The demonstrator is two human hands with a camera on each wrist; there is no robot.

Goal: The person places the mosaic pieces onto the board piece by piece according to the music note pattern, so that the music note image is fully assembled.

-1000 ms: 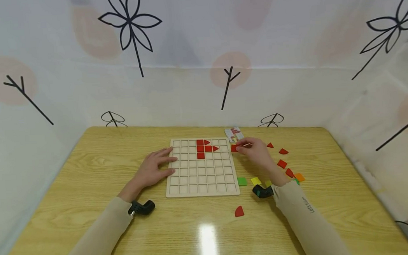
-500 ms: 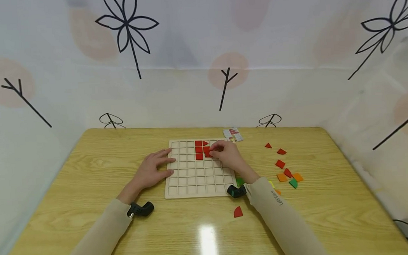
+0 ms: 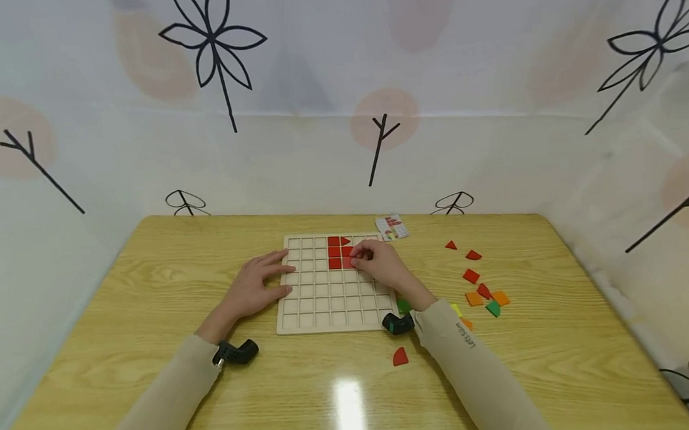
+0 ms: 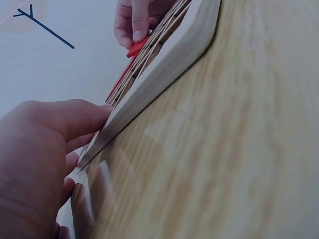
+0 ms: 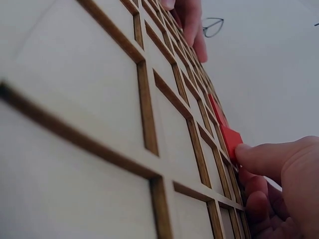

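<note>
Head view: a pale grid board (image 3: 338, 302) lies on the bench (image 3: 214, 407). Its compartments hold a column of three red squares (image 3: 334, 252), a red triangle (image 3: 345, 241) just right of the top one, and a red piece (image 3: 345, 251) beside the middle one, partly hidden. The right hand (image 3: 381, 263) pinches a red tile (image 3: 348, 263) at the compartment right of the lowest square. The left hand (image 3: 254, 287), fingers spread, rests against the board's left edge. A printed card (image 3: 391, 227) sits at the board's far right corner; right of the board lie loose coloured pieces (image 3: 471, 275).

Left wrist view: the left thumb touches the board's edge, while the pinched tile tilts at its face, beyond a thin red strip.

Right wrist view: the board's compartments show brown walls; the right thumb presses the tilted tile, with more red beyond it.
</note>
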